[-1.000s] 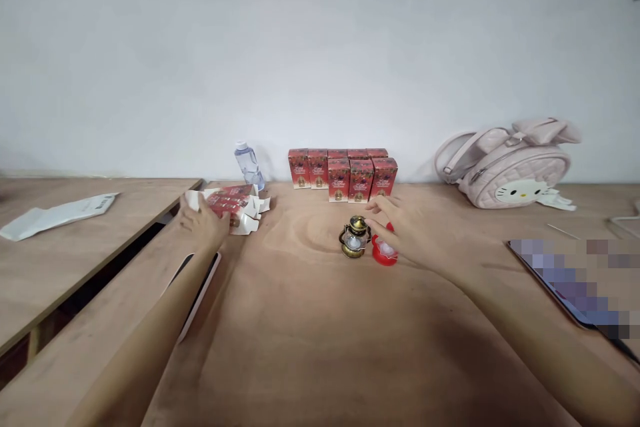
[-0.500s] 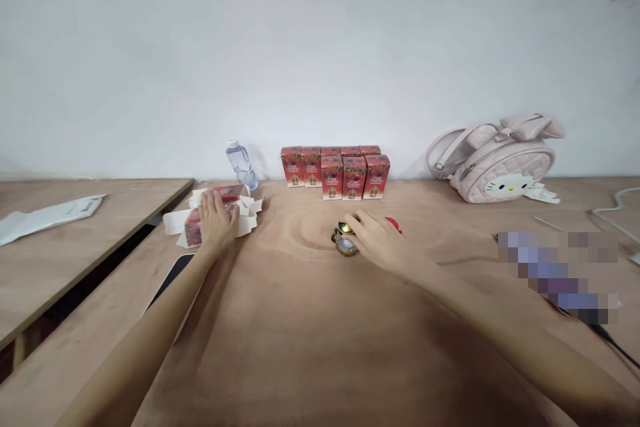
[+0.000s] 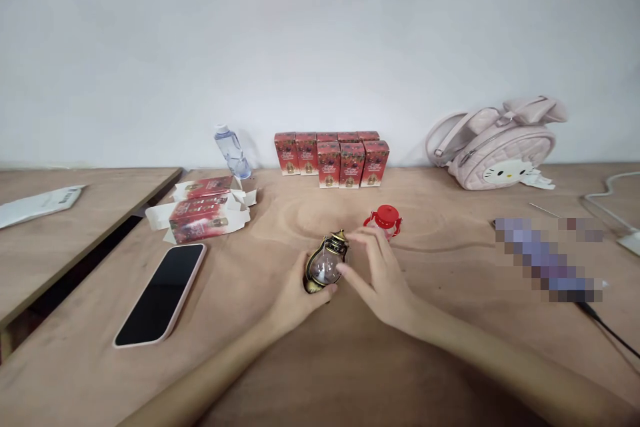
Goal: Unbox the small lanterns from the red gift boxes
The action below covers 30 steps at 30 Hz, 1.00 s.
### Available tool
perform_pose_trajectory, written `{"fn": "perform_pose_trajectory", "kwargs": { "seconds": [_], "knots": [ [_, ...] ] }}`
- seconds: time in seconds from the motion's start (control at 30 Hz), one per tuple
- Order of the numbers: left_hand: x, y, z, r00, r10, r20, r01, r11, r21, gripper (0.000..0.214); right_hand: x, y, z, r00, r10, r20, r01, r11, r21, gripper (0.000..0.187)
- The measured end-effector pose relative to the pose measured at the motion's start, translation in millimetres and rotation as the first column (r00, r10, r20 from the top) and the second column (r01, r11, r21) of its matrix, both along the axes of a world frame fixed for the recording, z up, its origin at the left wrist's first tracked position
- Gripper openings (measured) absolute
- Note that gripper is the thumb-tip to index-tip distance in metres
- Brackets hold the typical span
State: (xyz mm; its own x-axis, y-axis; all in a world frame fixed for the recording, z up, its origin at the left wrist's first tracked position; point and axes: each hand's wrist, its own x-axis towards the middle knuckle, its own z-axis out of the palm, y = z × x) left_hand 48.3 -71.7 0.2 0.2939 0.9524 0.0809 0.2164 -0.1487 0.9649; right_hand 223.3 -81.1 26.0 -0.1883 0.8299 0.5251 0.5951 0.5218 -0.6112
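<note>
A small black-and-gold lantern [image 3: 327, 267] with a clear round globe leans tilted just above or on the table. My left hand [image 3: 297, 297] is closed around its base, thumb across the front. My right hand [image 3: 383, 273] is at the lantern's right side, fingers and thumb apart; the thumb tip meets the globe and the index fingertip is by the cap. Whether these fingertips press on it I cannot tell. Just behind my right hand stands a red lantern [image 3: 387, 217] with a clear body, partly hidden by the fingers.
Opened red-and-white cartons [image 3: 200, 217] lie at left, near a phone [image 3: 163, 297]. A water bottle [image 3: 233, 152] and several red boxes [image 3: 329, 165] stand along the wall. A pink bag [image 3: 500, 153] sits back right. A gap [image 3: 95, 267] separates two tables.
My left hand has left the opened cartons and taken hold of the black-and-gold lantern's base. The lantern has come nearer and been tilted upward. My right hand has loosened, uncovering the red lantern.
</note>
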Motion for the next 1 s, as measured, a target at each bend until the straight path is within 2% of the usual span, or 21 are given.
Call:
{"fn": "perform_pose_trajectory", "kwargs": {
  "seconds": [0.13, 0.23, 0.3, 0.37, 0.47, 0.57, 0.7, 0.8, 0.9, 1.0],
  "knots": [
    [6.8, -4.9, -8.8, 0.999, 0.037, -0.003, -0.037, 0.999, 0.018, 0.043, -1.5, -8.8, -16.5, 0.984, 0.019, 0.177, -0.043, 0.990, 0.132, 0.022],
    [11.6, -8.0, -12.2, 0.999, 0.048, -0.016, -0.047, 0.999, 0.023, 0.038, -4.9, -6.9, -19.5, 0.980, -0.032, 0.198, -0.012, 0.976, 0.215, 0.005],
    [12.1, -6.7, -13.2, 0.998, 0.050, 0.033, -0.051, 0.999, 0.018, 0.040, -4.8, -4.1, -18.6, 0.985, -0.025, 0.169, -0.016, 0.972, 0.233, 0.009],
    [10.6, -3.9, -13.5, 0.989, 0.068, 0.131, -0.063, 0.997, -0.048, 0.048, -1.0, -0.7, -16.1, 0.998, -0.011, 0.060, 0.001, 0.985, 0.175, 0.011],
    [7.7, 0.1, -13.4, 0.951, 0.119, 0.284, -0.067, 0.980, -0.185, 0.050, 8.9, 5.8, -10.8, 0.987, -0.078, -0.142, 0.074, 0.997, -0.034, 0.013],
    [7.5, 1.4, -13.4, 0.917, 0.197, 0.348, -0.116, 0.964, -0.239, 0.040, 15.2, 12.5, -8.9, 0.985, -0.114, -0.128, 0.092, 0.981, -0.170, 0.017],
    [11.0, -1.1, -13.4, 0.915, 0.300, 0.271, -0.255, 0.948, -0.190, 0.041, 9.9, 13.8, -16.3, 0.990, -0.096, 0.103, 0.107, 0.989, -0.101, 0.018],
    [13.0, -4.0, -14.2, 0.920, 0.326, 0.217, -0.304, 0.944, -0.132, 0.041, 1.6, 8.4, -22.7, 0.978, -0.063, 0.197, 0.068, 0.997, -0.021, 0.019],
    [13.2, -5.7, -15.9, 0.925, 0.308, 0.223, -0.291, 0.951, -0.103, 0.041, -1.7, 2.5, -24.4, 0.979, -0.065, 0.194, 0.062, 0.998, 0.025, 0.019],
    [12.7, -4.8, -17.7, 0.905, 0.294, 0.307, -0.261, 0.954, -0.144, 0.040, 2.4, -0.4, -22.5, 0.996, -0.075, 0.052, 0.075, 0.997, 0.007, 0.015]
  ]
}}
